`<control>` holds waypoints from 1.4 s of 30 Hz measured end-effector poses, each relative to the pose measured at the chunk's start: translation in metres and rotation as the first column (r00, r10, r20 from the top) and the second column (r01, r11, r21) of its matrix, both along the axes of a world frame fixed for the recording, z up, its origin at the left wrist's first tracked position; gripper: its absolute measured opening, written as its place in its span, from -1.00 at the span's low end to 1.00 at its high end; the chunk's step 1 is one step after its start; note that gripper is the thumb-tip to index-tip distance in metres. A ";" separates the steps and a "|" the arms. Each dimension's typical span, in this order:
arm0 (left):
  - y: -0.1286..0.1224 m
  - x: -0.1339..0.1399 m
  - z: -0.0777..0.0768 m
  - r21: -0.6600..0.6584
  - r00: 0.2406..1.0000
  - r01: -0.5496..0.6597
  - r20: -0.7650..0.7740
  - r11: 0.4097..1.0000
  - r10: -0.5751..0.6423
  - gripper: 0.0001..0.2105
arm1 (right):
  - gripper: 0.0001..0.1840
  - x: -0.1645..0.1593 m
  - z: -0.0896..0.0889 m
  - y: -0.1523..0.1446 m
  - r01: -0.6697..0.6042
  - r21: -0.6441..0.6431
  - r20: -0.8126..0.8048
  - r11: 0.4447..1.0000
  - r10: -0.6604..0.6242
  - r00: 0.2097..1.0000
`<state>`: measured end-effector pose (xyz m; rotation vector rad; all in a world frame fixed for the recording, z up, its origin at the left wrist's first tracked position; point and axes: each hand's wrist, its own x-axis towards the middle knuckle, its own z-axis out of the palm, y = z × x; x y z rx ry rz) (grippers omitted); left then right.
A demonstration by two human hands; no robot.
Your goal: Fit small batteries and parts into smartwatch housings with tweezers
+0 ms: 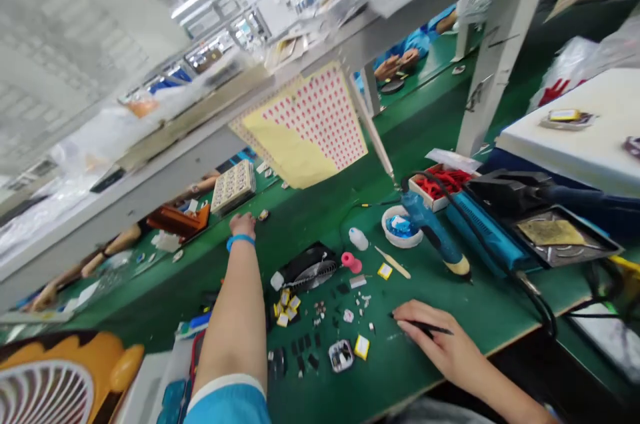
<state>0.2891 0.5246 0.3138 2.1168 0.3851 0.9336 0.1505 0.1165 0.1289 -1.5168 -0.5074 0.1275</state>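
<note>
Across the green bench (320,211) you go, left arm at full stretch: your left hand (243,225) is out at the far side, fingers bent, blue band at the wrist, just beside a small pale part (263,215). Whether those fingers grasp anything, I cannot tell. Now your right hand (445,347), low on the near side: thumb and fingers pinched around the black tweezers (429,327), tips pointing left towards the loose pieces; whether they touch the bench is too fine to make out.

On to the containers, biggest first. Far right, a metal tray (597,249) bears a yellowish sponge (550,233). Behind the blue-handled tool (433,227), a white carton (423,196) is heaped with red pieces (443,181). Beyond your left hand, a beige tray (235,201) shows rows of small parts. Near the middle, a round white bowl (403,242) holds something shiny and blue (401,227). And smallest of all, between your arms, a little rounded housing (331,356) lies with its inner parts exposed, a yellow-edged white block (361,347) just to its right.
</note>
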 end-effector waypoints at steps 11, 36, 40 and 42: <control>-0.023 -0.220 -0.033 0.011 0.995 -0.097 -0.003 0.995 0.097 -0.46 | -0.49 -0.005 -0.008 -0.015 -0.034 -0.208 -0.125 0.978 0.008 0.992; -0.192 -0.340 -0.188 0.307 0.869 0.376 -0.445 0.874 -0.217 -0.45 | -0.67 -0.037 -0.009 0.003 -0.076 -0.519 0.621 0.852 0.436 0.651; -0.200 -0.349 -0.192 0.234 0.890 0.289 -0.423 0.928 -0.170 -0.42 | -0.65 -0.040 -0.019 0.006 -0.074 -0.474 0.633 0.878 0.397 0.664; -0.201 -0.352 -0.195 0.193 0.886 0.272 -0.433 0.943 -0.167 -0.42 | -0.69 -0.039 -0.021 0.006 -0.076 -0.465 0.625 0.882 0.388 0.678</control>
